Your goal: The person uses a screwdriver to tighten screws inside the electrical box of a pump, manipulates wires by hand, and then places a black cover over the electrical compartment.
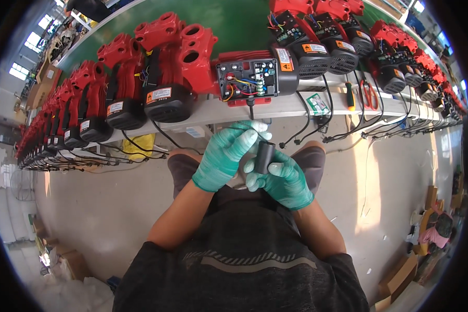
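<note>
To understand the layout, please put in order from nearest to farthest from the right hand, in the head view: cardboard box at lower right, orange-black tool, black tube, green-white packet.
1. Black tube: held in the right hand.
2. Green-white packet: ahead, slightly right.
3. Orange-black tool: ahead, farther right.
4. Cardboard box: far off, lower right.

Grey floor (109, 208) spreads below, w/ a sunlit strip (373, 200) on R (pale yellow, v. bright). Green-topped bench (234, 31) curves across up top. Windows (19, 71) glow upper L; boxes (403, 273) sit lower R.
</note>
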The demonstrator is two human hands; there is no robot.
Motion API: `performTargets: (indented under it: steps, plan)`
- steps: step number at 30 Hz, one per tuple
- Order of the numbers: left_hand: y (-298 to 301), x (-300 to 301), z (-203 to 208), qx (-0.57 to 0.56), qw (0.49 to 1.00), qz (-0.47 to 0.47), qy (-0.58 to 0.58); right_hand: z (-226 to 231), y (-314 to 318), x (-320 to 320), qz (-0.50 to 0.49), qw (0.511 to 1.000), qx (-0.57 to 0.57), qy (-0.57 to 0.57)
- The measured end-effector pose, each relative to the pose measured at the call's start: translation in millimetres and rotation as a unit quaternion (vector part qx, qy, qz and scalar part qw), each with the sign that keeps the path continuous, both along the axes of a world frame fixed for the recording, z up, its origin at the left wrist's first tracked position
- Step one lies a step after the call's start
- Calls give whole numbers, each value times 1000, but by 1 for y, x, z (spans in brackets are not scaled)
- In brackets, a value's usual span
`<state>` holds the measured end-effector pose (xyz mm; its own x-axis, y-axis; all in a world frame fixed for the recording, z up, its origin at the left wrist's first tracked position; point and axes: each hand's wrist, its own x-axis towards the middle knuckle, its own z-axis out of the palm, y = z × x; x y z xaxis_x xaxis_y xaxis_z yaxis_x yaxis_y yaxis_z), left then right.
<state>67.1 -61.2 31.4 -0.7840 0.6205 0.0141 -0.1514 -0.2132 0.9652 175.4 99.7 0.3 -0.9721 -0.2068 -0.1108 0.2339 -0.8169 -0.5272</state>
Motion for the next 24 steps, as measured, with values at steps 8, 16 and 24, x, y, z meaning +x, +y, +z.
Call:
performTargets:
  steps: [8,16,24]
  plan:
    - [5,1,-8,-53,994,81,44,-6,2,-7,15,994,111,-2]
    - [-2,2,-19,-170,977,67,109,38,23,-51,-129,830,528,121]
    - [-14,-3,-23,-89,989,48,109,49,30,-55,-47,871,481,90]
